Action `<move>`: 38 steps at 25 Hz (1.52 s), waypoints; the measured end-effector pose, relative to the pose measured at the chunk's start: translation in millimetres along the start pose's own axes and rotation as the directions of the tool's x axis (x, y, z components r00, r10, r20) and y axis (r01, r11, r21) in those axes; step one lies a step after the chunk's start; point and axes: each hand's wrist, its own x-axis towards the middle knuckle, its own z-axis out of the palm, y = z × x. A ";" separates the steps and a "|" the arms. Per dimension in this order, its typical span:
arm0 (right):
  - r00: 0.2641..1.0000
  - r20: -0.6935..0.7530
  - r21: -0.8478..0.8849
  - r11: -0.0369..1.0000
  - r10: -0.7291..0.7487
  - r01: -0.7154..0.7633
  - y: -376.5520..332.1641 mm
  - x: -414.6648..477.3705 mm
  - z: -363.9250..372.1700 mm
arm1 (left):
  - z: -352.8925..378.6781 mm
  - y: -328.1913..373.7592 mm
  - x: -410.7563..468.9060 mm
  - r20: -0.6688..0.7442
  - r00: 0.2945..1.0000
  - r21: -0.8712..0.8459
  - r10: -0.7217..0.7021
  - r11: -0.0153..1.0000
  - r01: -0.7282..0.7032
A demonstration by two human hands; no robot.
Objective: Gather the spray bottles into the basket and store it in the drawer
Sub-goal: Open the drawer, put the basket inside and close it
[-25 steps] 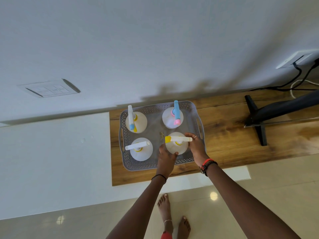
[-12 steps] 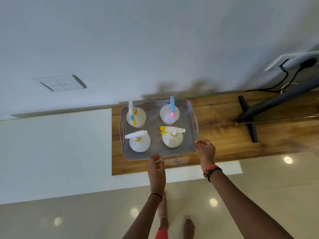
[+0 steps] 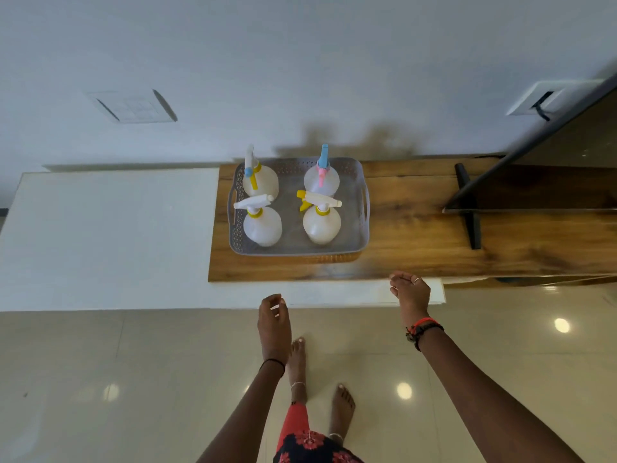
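Head view looks down on a grey perforated basket standing on the left end of a wooden top. Its left wall lies close to the top's left edge, its back rim is near the wall edge, and its front rim is set back from the front edge. Four spray bottles stand upright inside it, one in each corner. The back-left bottle has a white head with blue and yellow parts. The back-right bottle has a blue and pink head. The front-left bottle has a white trigger head over a yellow collar. The front-right bottle has a white head with a yellow nozzle pointing left. The left hand hangs over the front edge of the white ledge below the top, well apart from the basket, its fingers loosely curled and grasping nothing. The right hand is at the wooden top's front edge, right of the basket, fingers loosely bent and empty. Whether its fingertips touch the edge cannot be told. Further right on the top stands a black stand foot under a dark screen. A switch plate and a socket sit on the wall, and bare feet stand on the tiled floor.
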 end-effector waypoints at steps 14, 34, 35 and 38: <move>0.986 -0.147 -0.036 0.995 0.082 -0.088 91.3 33.3 -79.1 | -47.5 -102.1 15.5 -0.112 0.991 0.157 -0.069 0.984 0.087; 0.979 -0.075 0.024 0.982 0.189 -0.188 127.4 98.2 -45.0 | -65.9 -158.7 114.2 -0.181 0.979 0.062 -0.095 0.992 0.108; 0.978 -0.059 0.018 0.980 0.198 -0.197 126.4 98.9 -46.4 | -65.5 -158.0 114.3 -0.186 0.976 0.047 -0.112 0.991 0.123; 0.981 -0.001 -0.050 0.980 0.192 -0.192 128.9 102.3 -49.2 | -63.1 -157.2 113.8 -0.187 0.971 0.008 -0.149 0.988 0.153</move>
